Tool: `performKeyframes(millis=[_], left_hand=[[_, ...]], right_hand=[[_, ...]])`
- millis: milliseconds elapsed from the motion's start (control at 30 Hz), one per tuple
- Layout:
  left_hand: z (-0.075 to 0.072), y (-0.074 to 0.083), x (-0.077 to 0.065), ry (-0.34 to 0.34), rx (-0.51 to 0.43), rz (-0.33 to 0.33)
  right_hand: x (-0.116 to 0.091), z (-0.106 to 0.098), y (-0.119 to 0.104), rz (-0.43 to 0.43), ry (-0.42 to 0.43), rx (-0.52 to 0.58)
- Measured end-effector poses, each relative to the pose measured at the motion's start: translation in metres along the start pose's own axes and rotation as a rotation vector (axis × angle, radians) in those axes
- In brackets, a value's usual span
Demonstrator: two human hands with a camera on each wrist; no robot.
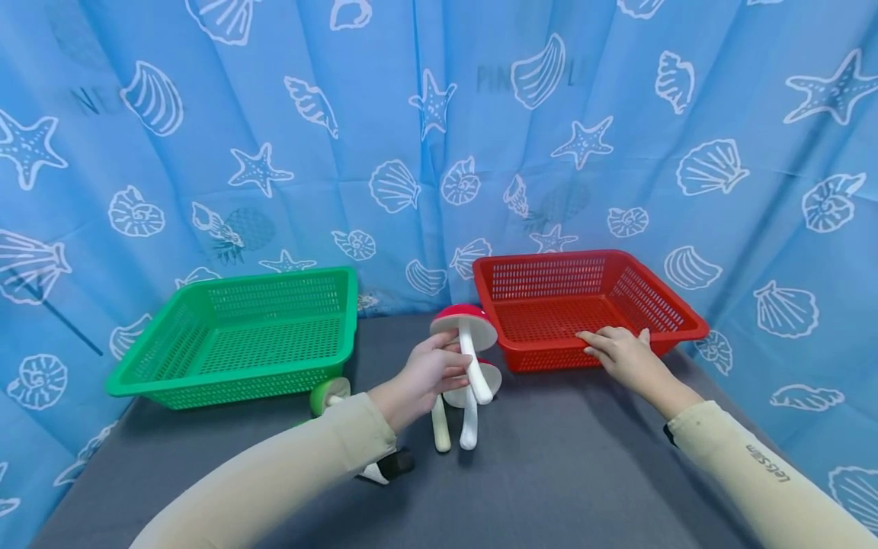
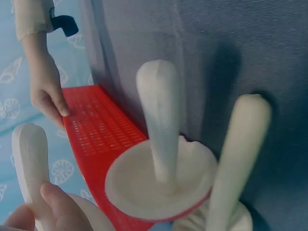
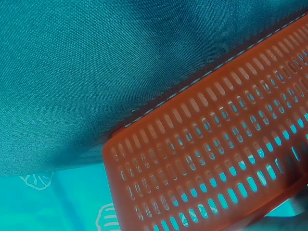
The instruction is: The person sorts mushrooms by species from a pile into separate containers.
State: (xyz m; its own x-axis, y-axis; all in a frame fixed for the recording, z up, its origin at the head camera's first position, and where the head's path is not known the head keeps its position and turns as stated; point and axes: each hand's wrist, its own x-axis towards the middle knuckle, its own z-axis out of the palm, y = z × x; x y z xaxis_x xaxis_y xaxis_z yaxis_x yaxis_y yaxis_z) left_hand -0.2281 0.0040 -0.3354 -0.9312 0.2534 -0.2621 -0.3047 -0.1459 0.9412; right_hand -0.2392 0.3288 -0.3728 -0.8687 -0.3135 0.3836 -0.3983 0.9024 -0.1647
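at left we see the green basket (image 1: 274, 381); next, our left hand (image 1: 434, 366) pinches a red-capped mushroom (image 1: 476, 374) by its stem (the slim part suits fingers, we'd judge) above the dark table (image 1: 562, 473). our right hand (image 1: 629, 357) rests on the red basket (image 1: 542, 357), perhaps steadying its near rim; whether it clasps, we cannot tell.

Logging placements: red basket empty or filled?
Looks empty: the head view shows bare mesh floor in the red basket; the strip behind its near wall is hidden.
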Motion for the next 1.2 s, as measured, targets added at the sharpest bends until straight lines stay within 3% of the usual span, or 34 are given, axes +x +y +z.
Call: performKeyframes(millis=[367,600,1000,1200], left_hand=[[0.025,0.008,0.023,-0.007,-0.02,-0.022],[0.041,0.012,0.039,0.021,-0.027,0.012],[0.065,0.017,0.074,0.067,-0.145,0.0],[0.07,0.017,0.086,0.093,-0.174,0.006]], right_hand=[[0.0,0.0,0.001,-0.016,0.015,0.036],[0.0,0.001,0.001,-0.003,0.011,0.027],[-0.001,0.0,0.0,0.037,-0.005,-0.002],[-0.001,0.001,-0.001,0.032,-0.003,0.007]])
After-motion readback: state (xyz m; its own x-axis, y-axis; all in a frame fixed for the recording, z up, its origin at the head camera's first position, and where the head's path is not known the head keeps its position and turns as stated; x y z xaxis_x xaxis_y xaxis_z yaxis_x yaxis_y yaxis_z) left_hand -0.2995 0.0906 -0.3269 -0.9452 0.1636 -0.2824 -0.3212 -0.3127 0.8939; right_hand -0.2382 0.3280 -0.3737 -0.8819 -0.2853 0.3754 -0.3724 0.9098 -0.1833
